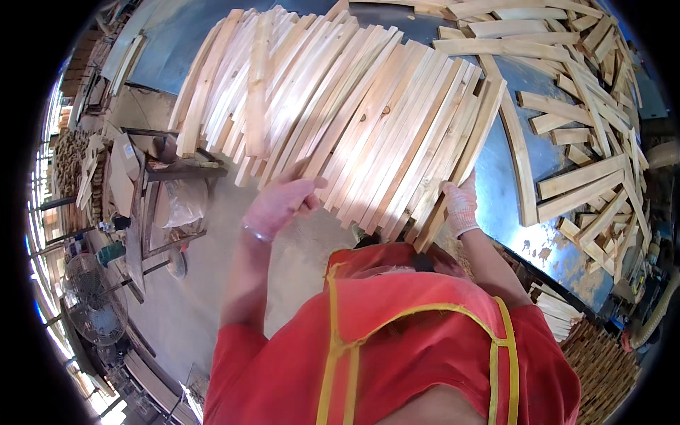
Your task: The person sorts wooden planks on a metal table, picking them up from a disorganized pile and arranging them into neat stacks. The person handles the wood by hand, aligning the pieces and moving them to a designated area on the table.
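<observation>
A wide row of pale wooden strips (397, 127) lies side by side on the blue table, their near ends uneven and facing me. My left hand (283, 204), fingers curled, is at the near end of a strip left of the middle, closed on it; part of its grip is hidden. At the row's right edge, my right hand (462, 204) wears a whitish glove and grips the outermost strip (482, 127) from the side. One loose strip (258, 85) lies across the top of the row on the left.
The blue tabletop (506, 184) shows right of the row. Loose wooden pieces (581, 177) are heaped there in a jumble. On the left stand a workbench (159, 173) with a clear plastic bag (185, 202) and a fan (95, 301). Stacked wood (602, 368) sits at the lower right.
</observation>
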Available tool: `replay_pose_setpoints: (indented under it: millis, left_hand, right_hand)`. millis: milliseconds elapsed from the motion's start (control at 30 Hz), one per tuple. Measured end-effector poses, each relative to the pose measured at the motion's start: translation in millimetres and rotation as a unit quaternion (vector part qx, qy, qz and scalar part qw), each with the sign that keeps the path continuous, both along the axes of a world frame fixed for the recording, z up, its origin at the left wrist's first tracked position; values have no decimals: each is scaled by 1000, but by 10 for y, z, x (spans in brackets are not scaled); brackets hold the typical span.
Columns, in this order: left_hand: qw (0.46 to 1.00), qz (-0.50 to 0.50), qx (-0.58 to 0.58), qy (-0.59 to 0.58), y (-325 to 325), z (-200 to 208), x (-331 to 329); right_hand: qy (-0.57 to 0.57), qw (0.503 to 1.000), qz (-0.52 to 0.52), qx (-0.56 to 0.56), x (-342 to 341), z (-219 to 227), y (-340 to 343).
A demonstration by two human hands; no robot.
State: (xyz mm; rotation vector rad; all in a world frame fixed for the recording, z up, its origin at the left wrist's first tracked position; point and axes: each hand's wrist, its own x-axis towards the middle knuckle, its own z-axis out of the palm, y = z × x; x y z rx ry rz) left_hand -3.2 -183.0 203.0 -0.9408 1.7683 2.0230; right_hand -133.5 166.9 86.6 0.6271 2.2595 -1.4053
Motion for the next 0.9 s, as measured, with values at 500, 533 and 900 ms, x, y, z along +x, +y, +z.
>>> replay_pose_setpoints:
  millis: [500, 533, 900]
  left_hand:
    - [717, -229, -659, 17, 681, -497, -739]
    - [673, -249, -692, 78, 551, -494, -1039]
    - [372, -604, -671, 217, 151, -468, -2487]
  right_hand:
    - [8, 991, 49, -126, -186, -587, 313]
    - [15, 990, 48, -130, -199, -746, 364]
    - [-21, 936, -58, -347, -235, -227, 588]
